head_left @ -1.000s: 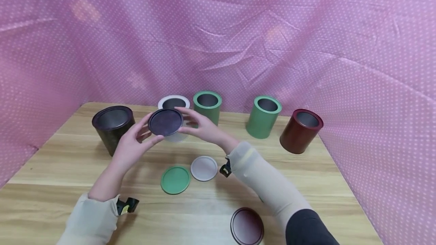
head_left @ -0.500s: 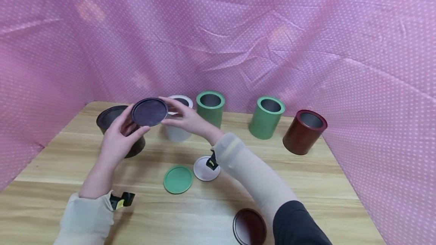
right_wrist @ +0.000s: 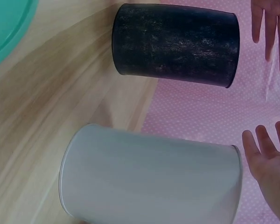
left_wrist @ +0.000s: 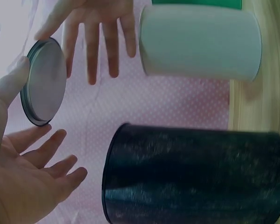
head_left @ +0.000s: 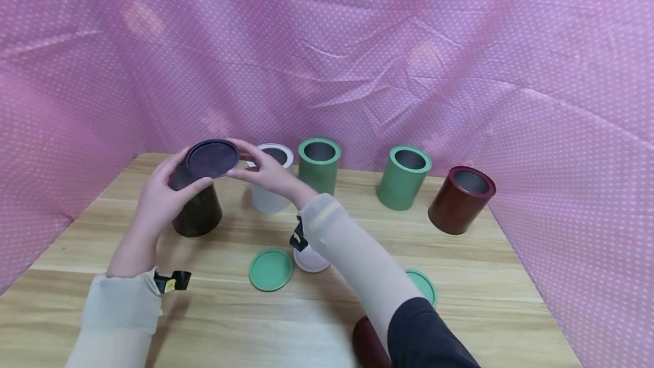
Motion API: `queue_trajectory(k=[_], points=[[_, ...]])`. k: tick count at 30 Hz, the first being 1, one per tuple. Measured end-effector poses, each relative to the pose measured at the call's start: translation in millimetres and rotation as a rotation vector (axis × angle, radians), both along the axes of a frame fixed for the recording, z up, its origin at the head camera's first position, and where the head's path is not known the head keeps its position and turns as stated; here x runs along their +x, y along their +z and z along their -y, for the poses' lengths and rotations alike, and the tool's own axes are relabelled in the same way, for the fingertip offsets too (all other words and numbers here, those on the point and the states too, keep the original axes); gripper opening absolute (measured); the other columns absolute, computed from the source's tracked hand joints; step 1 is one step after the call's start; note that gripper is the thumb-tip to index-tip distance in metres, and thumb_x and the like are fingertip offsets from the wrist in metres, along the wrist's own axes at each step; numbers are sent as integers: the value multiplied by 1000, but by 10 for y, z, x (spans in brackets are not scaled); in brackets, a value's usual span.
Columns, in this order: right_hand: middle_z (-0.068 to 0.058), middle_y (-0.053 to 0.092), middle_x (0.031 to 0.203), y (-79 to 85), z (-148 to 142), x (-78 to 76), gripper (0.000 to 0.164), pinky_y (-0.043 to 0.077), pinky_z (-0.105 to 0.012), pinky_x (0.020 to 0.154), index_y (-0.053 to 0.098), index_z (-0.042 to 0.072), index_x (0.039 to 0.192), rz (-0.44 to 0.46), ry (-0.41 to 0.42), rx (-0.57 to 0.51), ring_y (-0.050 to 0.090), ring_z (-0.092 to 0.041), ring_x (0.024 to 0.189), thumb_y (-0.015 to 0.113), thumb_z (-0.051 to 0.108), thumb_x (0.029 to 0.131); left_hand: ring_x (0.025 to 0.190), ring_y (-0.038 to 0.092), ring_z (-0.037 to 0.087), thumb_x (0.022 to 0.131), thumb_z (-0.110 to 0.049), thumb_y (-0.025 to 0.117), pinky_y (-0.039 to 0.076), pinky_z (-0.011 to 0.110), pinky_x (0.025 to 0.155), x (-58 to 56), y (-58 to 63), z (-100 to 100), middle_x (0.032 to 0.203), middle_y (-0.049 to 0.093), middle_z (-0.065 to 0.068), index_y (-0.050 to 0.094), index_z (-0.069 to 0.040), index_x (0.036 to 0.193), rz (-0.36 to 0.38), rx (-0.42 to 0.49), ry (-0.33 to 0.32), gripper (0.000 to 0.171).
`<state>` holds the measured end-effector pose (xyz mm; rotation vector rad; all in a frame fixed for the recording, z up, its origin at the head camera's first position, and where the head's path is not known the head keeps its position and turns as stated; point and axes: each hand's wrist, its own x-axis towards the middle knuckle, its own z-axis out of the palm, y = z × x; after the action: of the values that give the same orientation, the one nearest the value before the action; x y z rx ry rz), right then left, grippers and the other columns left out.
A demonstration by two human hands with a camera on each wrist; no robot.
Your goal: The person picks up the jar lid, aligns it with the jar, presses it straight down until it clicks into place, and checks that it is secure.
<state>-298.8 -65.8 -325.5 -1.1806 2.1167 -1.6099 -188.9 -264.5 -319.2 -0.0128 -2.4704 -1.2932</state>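
A round black lid (head_left: 212, 159) is held up level with the can rims, its recessed face visible in the head view. My left hand (head_left: 159, 195) pinches its left edge between thumb and index finger. On the opposite edge, my right hand (head_left: 269, 174) grips it with thumb and index finger, other fingers extended. Below and behind the lid stands a black can (head_left: 200, 214), its opening mostly covered from sight. In the left wrist view the lid (left_wrist: 47, 81) is clearly apart from the black can (left_wrist: 196, 175). A white can (head_left: 269, 199) stands just behind my right hand.
Two green cans (head_left: 318, 175) (head_left: 401, 186) and a dark red can (head_left: 457, 206) stand open along the back. Green lids (head_left: 271, 270) (head_left: 423, 285), a white lid (head_left: 310, 260) and a dark red lid (head_left: 367, 342) lie on the wooden table (head_left: 230, 322). Pink dotted cloth surrounds it.
Both hands have carried the black lid leftward, from in front of the white can to above the black can. My right forearm now covers parts of the white and dark red lids.
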Motion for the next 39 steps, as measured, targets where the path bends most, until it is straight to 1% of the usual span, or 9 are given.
queue_trajectory(k=[4, 10, 13, 16, 18, 22, 26, 33, 39], points=[[1, 43, 150, -16, 62, -16, 64, 44, -23, 104, 34, 22, 150, 18, -20, 12, 43, -11, 135, 64, 15, 94, 139, 29, 47, 89, -35, 68, 25, 63, 112, -25, 0, 74, 157, 26, 21, 30, -16, 153, 11, 6, -15, 76], [-2, 39, 152, -17, 230, 27, 64, 43, -20, 104, 33, 17, 151, 71, 2, -18, 42, -13, 136, 62, 13, 95, 139, 28, 48, 92, -37, 64, 25, 59, 114, 10, -41, 214, 159, 19, 19, 26, -20, 154, 46, 48, -12, 75], [1, 39, 153, -24, 309, 63, 63, 43, -19, 103, 33, 20, 151, 91, -10, 10, 42, -10, 136, 62, 17, 95, 141, 28, 43, 93, -37, 63, 32, 35, 116, 34, -59, 293, 160, 19, 16, 24, -25, 155, 74, 68, -4, 74], [1, 40, 152, -38, 373, 92, 63, 43, -20, 102, 32, 24, 151, 102, -25, 29, 43, -10, 135, 62, 21, 96, 143, 28, 37, 94, -34, 62, 35, 8, 103, 30, -83, 362, 160, 21, 15, 24, -28, 154, 74, 91, -10, 71], [1, 40, 152, -50, 410, 114, 63, 43, -22, 103, 32, 25, 152, 115, -35, 34, 43, -11, 136, 61, 23, 96, 144, 28, 32, 95, -31, 62, 35, -1, 94, 18, -106, 405, 160, 22, 14, 25, -28, 154, 66, 116, -30, 70], [3, 38, 153, -66, 468, 155, 63, 41, -23, 105, 31, 29, 152, 127, -66, 54, 40, -12, 138, 60, 27, 96, 145, 26, 26, 97, -27, 59, 37, 2, 96, -4, -144, 492, 162, 18, 8, 22, -30, 154, 76, 140, -70, 68], [2, 38, 154, -88, 529, 185, 62, 39, -23, 107, 31, 29, 152, 133, -88, 66, 39, -13, 139, 60, 30, 96, 146, 24, 30, 98, -23, 56, 38, 4, 97, -10, -172, 561, 163, 14, 6, 20, -30, 155, 70, 160, -92, 67], [6, 41, 151, -140, 627, 244, 62, 39, -24, 108, 31, 31, 151, 208, -88, 63, 38, -9, 139, 60, 33, 96, 145, 19, 39, 98, -27, 56, 35, 3, 98, 10, -230, 657, 163, 11, 11, 23, -32, 154, 81, 162, -59, 64], [7, 38, 153, -180, 690, 272, 63, 39, -26, 108, 31, 30, 152, 184, -101, 100, 39, -12, 139, 60, 36, 96, 146, 23, 23, 99, -24, 54, 35, 4, 100, 37, -309, 719, 162, 17, 8, 21, -21, 155, 74, 132, -73, 65]])
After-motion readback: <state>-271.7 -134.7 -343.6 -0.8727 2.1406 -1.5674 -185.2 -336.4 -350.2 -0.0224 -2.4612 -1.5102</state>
